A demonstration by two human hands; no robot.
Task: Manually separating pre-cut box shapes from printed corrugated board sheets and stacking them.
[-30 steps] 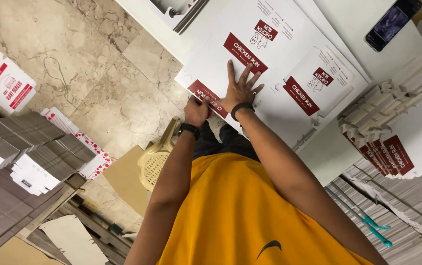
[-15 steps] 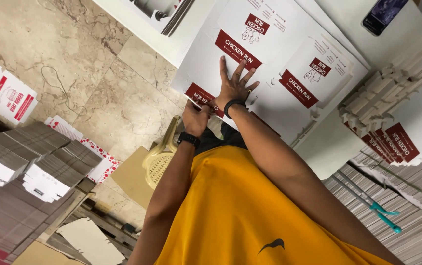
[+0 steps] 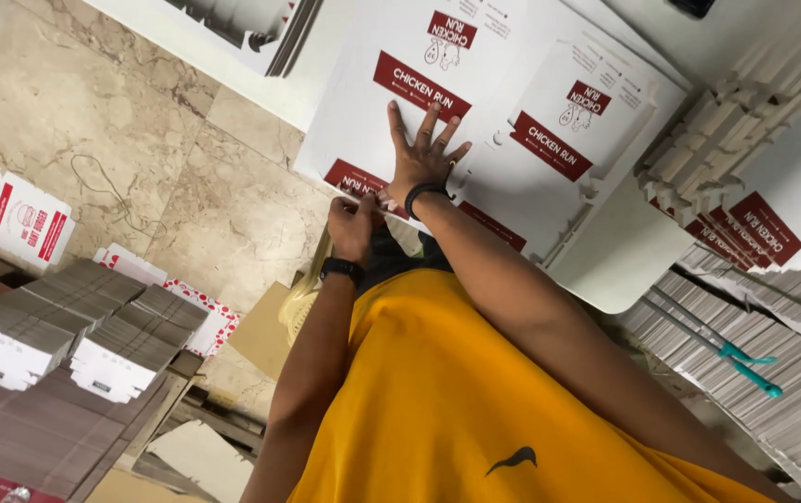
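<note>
White carton blank [image 3: 475,121], red label panels

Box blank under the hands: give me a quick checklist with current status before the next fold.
1. Right hand flat on the box blank, fingers spread: ok.
2. Left hand pinching the blank's near edge flap: ok.
3. Blank lying flat on the white table: ok.
4. Flap crease aligned: cannot tell, hidden by the hands.
5. Stack of blanks to the right clear of the hands: ok.
</note>
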